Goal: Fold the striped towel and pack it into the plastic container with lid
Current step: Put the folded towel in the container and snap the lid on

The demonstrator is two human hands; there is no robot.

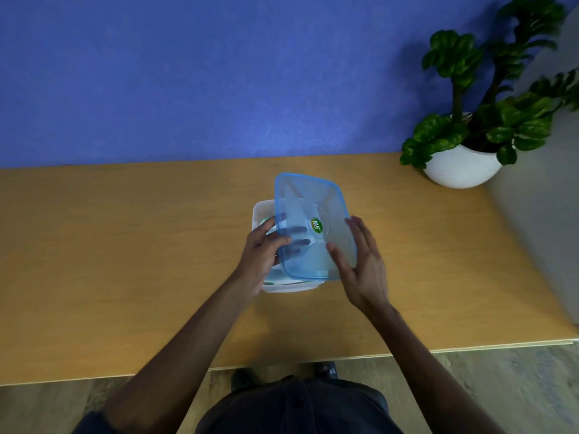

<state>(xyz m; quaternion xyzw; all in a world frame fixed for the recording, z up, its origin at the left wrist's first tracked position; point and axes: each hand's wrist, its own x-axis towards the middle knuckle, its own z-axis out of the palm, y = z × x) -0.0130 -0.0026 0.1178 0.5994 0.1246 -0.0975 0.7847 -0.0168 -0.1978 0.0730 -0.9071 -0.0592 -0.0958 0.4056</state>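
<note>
Translucent blue plastic forms the lid (313, 227), a rounded rectangle with a raised rim of deeper blue and a small green-and-yellow oval sticker (317, 225) near its middle. It is held tilted above the container (291, 285), a white, smooth-walled plastic box standing on the table (125, 245), whose top is a matte, light-brown wood surface with a pale front edge. The lid covers most of the box; only the box's left wall and near corner show past it. Pale fabric with a hint of green, taken to be the striped towel (266, 221), shows inside the box at its left side; its stripes cannot be made out through the lid. The left hand (260, 255) grips the lid's left edge, thumb on top and fingers curled beneath, their outlines visible through the plastic. The right hand (360, 261) is flat and open against the lid's right edge, fingers extended and lightly spread, thumb lying along the near corner. A leafy green plant (488, 98) in a round white pot (460, 169) stands at the table's far right corner, well apart from the box, before a textured blue wall (188, 73).
</note>
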